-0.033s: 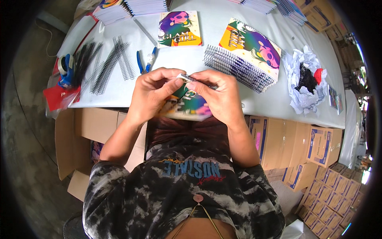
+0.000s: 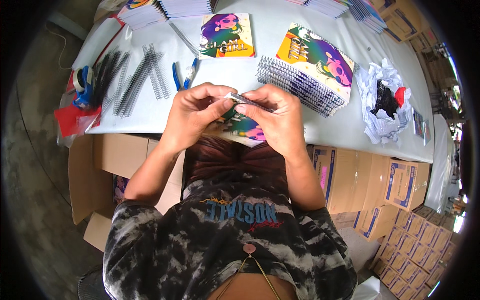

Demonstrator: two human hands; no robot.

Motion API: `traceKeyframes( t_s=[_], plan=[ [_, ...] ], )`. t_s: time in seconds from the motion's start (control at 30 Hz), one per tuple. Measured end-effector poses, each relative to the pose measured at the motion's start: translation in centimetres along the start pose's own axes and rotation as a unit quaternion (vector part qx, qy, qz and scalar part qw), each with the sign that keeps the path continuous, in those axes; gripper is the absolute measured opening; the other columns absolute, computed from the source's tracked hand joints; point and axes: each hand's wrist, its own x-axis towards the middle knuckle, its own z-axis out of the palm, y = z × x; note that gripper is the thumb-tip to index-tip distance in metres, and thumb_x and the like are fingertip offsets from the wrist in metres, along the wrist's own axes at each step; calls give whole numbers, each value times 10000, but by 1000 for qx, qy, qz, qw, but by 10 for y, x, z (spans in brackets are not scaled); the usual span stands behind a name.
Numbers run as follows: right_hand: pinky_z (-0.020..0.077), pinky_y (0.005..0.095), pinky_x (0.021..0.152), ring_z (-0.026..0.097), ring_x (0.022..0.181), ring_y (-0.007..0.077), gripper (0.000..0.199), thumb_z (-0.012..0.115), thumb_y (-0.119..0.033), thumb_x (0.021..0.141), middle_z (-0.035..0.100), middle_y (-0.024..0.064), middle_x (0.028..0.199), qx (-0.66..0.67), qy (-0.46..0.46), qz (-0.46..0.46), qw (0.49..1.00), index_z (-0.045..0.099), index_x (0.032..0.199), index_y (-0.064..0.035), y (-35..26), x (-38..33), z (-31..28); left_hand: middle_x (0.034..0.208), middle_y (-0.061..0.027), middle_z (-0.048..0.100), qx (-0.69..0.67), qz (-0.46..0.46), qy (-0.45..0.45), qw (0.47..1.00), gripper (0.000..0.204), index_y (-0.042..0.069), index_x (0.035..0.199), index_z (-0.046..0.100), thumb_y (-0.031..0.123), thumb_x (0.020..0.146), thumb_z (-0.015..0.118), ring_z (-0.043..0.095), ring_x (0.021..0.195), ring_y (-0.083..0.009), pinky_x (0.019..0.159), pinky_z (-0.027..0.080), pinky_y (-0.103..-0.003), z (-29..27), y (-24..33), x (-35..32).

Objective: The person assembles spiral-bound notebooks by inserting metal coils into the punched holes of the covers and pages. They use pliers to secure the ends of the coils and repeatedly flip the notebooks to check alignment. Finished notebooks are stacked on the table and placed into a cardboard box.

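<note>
At the table's near edge, both my hands are closed on a notebook (image 2: 248, 131) with a colourful illustrated cover. It is tilted, with its spine edge up between my fingertips. My left hand (image 2: 199, 111) pinches the corner of that edge between thumb and fingers. A dark spiral binding coil (image 2: 256, 103) runs along the edge under my right hand (image 2: 277, 116), whose thumb and fingers press on it. My fingers hide how far the coil is threaded. Just beyond my left hand lie blue-handled pliers (image 2: 189, 75).
Loose spiral coils (image 2: 135, 87) and a blue tape dispenser (image 2: 84, 89) lie at left. A notebook (image 2: 227, 36) lies ahead; a stack of coil-bound notebooks (image 2: 315, 65) stands to its right. Crumpled paper (image 2: 372, 122) is at far right. Cardboard boxes (image 2: 345, 172) stand below the table.
The notebook has tilted slightly between my hands, and its cover shows at a different angle. Both hands keep their grip in nearly the same place.
</note>
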Motion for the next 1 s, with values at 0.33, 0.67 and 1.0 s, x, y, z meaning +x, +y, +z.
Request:
traceKeyframes(
  t_s=[0.33,0.67,1.0],
  plan=[
    [484,293,607,596,676,187,203,666,76,687,582,102,778,-164,115,-197,960,552,834,-6,11,-7,2,917,-98,559,260,126,-47,956,340,-15,1058,508,38,754,653,548,823,-127,725,455,-256,-1,21,25],
    [398,323,846,509,894,201,271,591,-59,812,521,116,1018,-51,520,-263,811,464,1046,-9,23,27,-119,680,-74,611,184,209,155,948,352,-36,1068,497,194,832,619,590,610,-167,550,443,-277,88,15,129],
    [382,334,870,474,1042,209,374,564,-120,850,496,147,1129,-94,470,-167,862,423,1173,4,86,9,-141,825,-126,628,334,223,236,885,251,65,967,636,274,848,566,609,673,-238,628,473,-340,64,-64,161]
  ],
)
